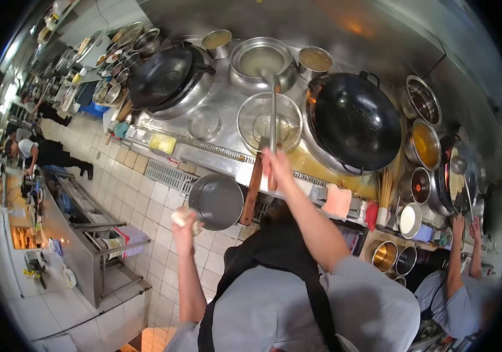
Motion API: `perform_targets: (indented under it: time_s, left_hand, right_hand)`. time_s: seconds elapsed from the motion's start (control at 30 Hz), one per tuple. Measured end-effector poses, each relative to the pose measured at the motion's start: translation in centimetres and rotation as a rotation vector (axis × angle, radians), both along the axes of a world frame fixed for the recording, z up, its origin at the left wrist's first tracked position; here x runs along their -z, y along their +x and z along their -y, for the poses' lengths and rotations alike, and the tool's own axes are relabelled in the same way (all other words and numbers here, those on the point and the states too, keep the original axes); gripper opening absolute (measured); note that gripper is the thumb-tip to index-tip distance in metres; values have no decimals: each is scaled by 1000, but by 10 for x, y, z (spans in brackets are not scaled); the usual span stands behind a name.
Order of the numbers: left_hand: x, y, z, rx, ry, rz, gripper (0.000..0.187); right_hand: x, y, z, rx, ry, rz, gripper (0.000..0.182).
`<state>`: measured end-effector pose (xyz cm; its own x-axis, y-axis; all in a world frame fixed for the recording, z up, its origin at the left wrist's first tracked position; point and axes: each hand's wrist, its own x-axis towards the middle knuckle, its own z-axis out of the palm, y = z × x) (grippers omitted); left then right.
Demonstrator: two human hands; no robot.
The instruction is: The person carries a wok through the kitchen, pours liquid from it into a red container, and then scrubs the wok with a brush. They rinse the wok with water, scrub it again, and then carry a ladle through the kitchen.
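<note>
Clearly silvery ladle (273, 120) in right grip (277, 166)

White-tiled floor (107, 167); steel back wall (227, 17) with orange glow; steel-sided counter (81, 258) at left.

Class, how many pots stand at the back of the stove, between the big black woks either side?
3: a small pot near the left wok, a large pot by the ladle, and another small pot near the right wok. None seems hidden.

Open floor (154, 220) lies left of the pot (216, 202); 2 woks (353, 123) flank the strainer (251, 123), ladle (273, 120) crossing above.
</note>
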<state>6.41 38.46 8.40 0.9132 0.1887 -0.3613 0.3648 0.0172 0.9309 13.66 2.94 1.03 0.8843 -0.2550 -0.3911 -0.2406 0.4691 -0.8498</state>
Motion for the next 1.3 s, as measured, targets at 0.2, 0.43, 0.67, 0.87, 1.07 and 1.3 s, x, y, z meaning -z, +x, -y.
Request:
perform_targets:
  time_s: [0.2,0.43,0.67,0.87,1.07,1.3]
  left_hand:
    - [22,-55,-116,-231,266,-136,34]
    - [95,-138,-107,-165,345,-392,38]
    - [183,-171,-119,-49,428,-441,31]
    - [266,-207,-154,88,386,-603,28]
    - [348,-190,-200,980,817,-385,41]
    - [278,-106,-147,422,281,-499,31]
  right_hand:
    - [7,191,51,134,-1162,-162,31]
    - [4,356,112,235,712,1,5]
    - [-29,220,142,104,1166,154,21]
    - [-136,71,206,38,859,200,26]
    - [-224,-58,254,163,690,15,32]
    - [-182,-113,280,315,442,-324,10]
